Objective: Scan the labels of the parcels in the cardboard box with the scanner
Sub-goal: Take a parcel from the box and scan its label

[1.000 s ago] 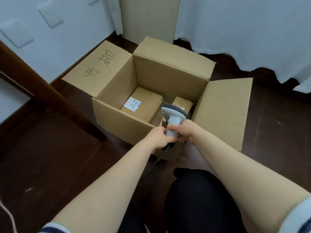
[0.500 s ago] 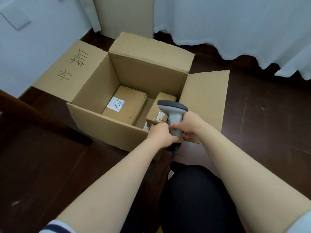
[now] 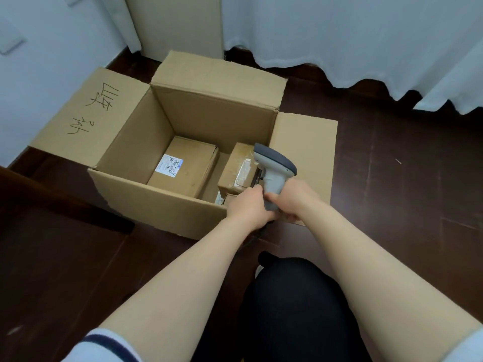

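An open cardboard box point(image 3: 156, 202) stands on the dark floor with its flaps spread. Inside lies a flat brown parcel point(image 3: 193, 171) with a white barcode label point(image 3: 169, 164) facing up. To its right is a smaller taped parcel point(image 3: 236, 168), and a third parcel corner shows below it, mostly hidden. A grey and white handheld scanner point(image 3: 274, 168) is held over the box's near right corner. My left hand point(image 3: 247, 207) and my right hand point(image 3: 292, 202) both grip its handle. The scanner's head points left and down into the box.
A dark wooden beam point(image 3: 39, 194) runs along the floor at the left. White curtains point(image 3: 366, 43) hang behind the box and a beige panel point(image 3: 177, 24) stands at the back. My dark-clothed knee point(image 3: 295, 309) is below the hands.
The camera view has shifted left and closer, so the box appears further right and larger. The scanner has risen slightly over the box's right side. Both hands stay on its handle.
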